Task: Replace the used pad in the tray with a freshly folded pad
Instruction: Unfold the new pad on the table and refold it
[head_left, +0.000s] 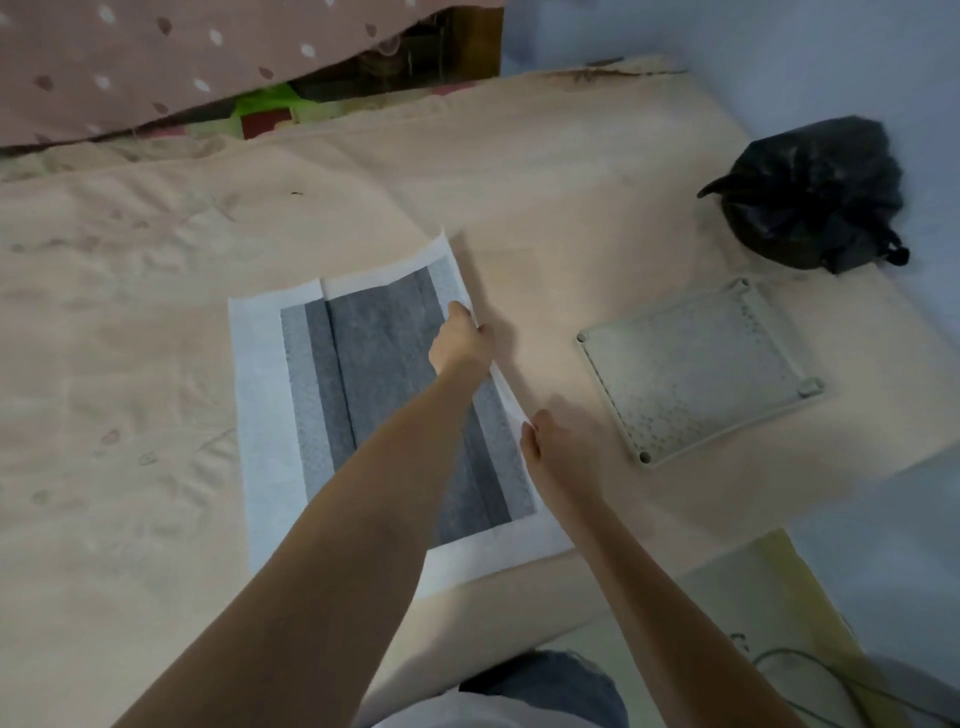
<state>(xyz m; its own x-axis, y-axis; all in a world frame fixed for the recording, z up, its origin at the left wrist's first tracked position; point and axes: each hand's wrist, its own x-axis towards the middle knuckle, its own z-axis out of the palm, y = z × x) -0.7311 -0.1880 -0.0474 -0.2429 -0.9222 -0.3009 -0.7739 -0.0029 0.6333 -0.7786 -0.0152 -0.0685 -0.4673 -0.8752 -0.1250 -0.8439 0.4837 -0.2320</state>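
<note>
The pad (332, 395) lies spread flat on the peach mattress (156, 312), grey side up with white borders, apparently so it can be folded down to the tray's size. Both hands meet its right edge: the left hand (460, 338) pinches the border farther away, and the right hand (550, 441) holds the same border nearer the body, fingers closed on the thin white strip. Gripping at two points should let the edge lift evenly for a straight fold. The tray (698, 371) sits empty, well apart to the right, ready to take it. A tied black bag (810, 192) beyond the tray probably holds the used pad.
</note>
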